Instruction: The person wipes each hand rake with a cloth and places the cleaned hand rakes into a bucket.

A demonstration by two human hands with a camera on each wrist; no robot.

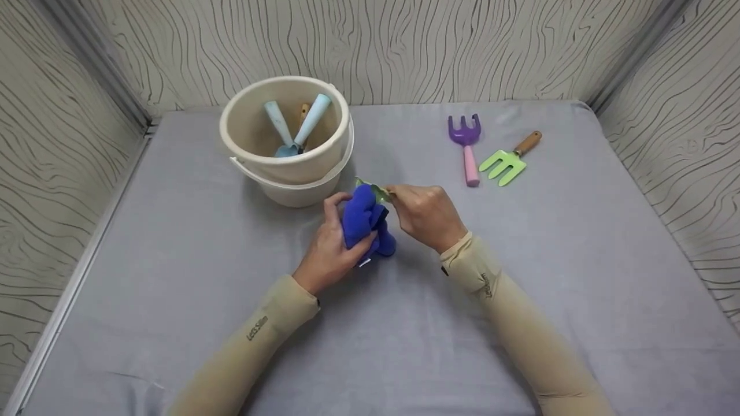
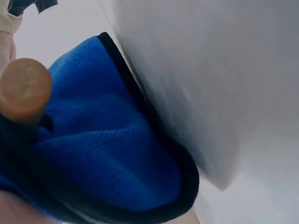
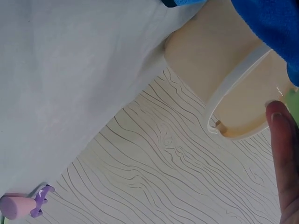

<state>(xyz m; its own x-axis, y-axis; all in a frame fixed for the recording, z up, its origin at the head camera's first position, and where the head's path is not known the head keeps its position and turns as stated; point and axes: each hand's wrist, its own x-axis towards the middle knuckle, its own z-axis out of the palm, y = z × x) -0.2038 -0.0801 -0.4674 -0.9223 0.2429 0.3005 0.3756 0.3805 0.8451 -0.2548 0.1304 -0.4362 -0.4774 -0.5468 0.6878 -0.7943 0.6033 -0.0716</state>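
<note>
In the head view my left hand grips a bunched blue cloth with a dark edging, wrapped about a green garden trowel. Only part of its green blade shows there. A round wooden handle end pokes out beside the cloth in the left wrist view. My right hand has its fingers curled and pinches the trowel at the blade's right edge. One finger of that hand lies against the green metal in the right wrist view. The cloth hides most of the trowel.
A cream bucket stands behind my left hand, holding tools with light blue handles and a wooden one. At the back right lie a purple hand fork with a pink handle and a green fork with a wooden handle.
</note>
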